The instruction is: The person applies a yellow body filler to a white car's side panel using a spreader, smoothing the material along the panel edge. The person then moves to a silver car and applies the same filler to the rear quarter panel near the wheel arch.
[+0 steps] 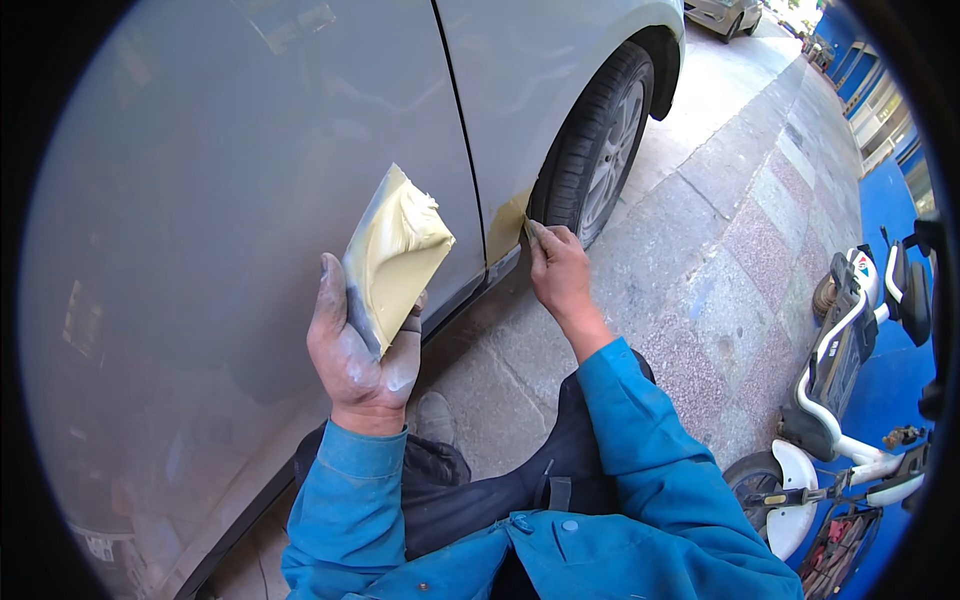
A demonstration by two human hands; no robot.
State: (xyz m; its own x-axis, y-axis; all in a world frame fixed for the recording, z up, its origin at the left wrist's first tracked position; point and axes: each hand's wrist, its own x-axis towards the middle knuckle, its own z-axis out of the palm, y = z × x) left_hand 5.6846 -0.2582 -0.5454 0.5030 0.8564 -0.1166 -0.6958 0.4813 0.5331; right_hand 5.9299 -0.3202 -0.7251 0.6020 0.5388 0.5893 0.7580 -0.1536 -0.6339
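Note:
My left hand (pixel 352 362), dusty with pale residue, holds up a flat putty board (pixel 357 262) beside the grey car door (pixel 250 190). A thick heap of pale yellow body filler (pixel 405 255) covers the board. Farther right, the fingers of my right hand (pixel 562 278) pinch the edge of a thin spreader (pixel 529 230), mostly hidden by the fingers. It is at the lower rear corner of the fender, beside the front tyre (pixel 572 165). A smooth yellowish filler patch (pixel 505 225) covers that corner, just left of my fingertips.
A white scooter (pixel 850 350) stands at the right by a blue wall (pixel 890 200). Paving (pixel 740 290) runs alongside the car. Another car (pixel 722 12) is at the far end. My bent leg and shoe (pixel 436 418) are below my hands, close to the sill.

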